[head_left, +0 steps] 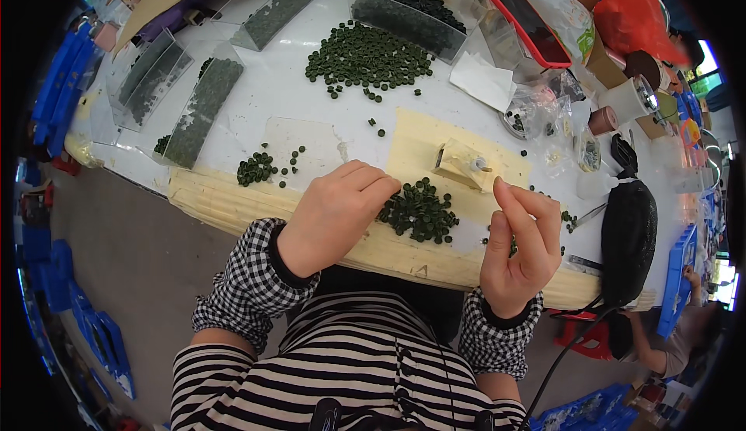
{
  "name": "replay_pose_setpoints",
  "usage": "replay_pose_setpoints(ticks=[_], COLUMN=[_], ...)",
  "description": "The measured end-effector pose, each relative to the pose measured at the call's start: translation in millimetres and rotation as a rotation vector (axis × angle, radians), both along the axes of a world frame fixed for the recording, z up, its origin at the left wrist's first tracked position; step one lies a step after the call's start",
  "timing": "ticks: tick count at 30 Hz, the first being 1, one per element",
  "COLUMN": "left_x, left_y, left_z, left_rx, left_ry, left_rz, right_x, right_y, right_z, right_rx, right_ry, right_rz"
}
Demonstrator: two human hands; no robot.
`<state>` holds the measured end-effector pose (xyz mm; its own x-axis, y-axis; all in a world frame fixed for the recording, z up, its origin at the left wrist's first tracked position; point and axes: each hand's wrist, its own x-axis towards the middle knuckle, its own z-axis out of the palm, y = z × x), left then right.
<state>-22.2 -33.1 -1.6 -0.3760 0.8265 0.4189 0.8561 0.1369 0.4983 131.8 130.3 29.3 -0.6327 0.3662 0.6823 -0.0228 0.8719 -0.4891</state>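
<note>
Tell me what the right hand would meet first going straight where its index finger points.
The right hand would probably meet the small, rectangular, pale-yellow taped block first, though depth is unclear.

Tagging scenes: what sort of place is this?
Probably a small-parts workshop: a white worktable with a pile of dark green pieces, a clear bin of more behind it, blue plastic containers beyond.

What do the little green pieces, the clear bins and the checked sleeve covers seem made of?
Green pieces: perhaps plastic or rubber, faintly shiny; small highlights, even colour. Clear bins: probably rigid plastic, glossy; see-through walls, crisp edges. Checked sleeve covers: likely woven cloth, matt; soft folds, gathered cuffs.
</note>
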Motion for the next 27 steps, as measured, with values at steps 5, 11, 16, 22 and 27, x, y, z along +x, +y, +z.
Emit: replay_pose_setpoints(ticks=[5, 11, 16, 22, 27], left_x=[-6, -11, -18, -14, -6], left_y=[-1, -1, -1, 8, 21], left_z=[-4, -2, 4, 6, 8], left_rx=[0.094, 0.292, 0.414, 0.640, 0.673], left_ry=[-0.263, -1.007, -1.618, -2.161, -2.375], left_rz=[0.081, 0.124, 0.081, -0.063, -0.211], right_x=[3, 3, 2, 0, -1], right_y=[0, 0, 0, -2, 0], right_z=[2, 3, 1, 0, -4], right_rx=[-0.003, 0.010, -0.002, -0.002, 0.007], right_ry=[-0.012, -0.006, -0.013, -0.014, -0.008], right_rz=[-0.006, 0.007, 0.012, 0.033, 0.035])
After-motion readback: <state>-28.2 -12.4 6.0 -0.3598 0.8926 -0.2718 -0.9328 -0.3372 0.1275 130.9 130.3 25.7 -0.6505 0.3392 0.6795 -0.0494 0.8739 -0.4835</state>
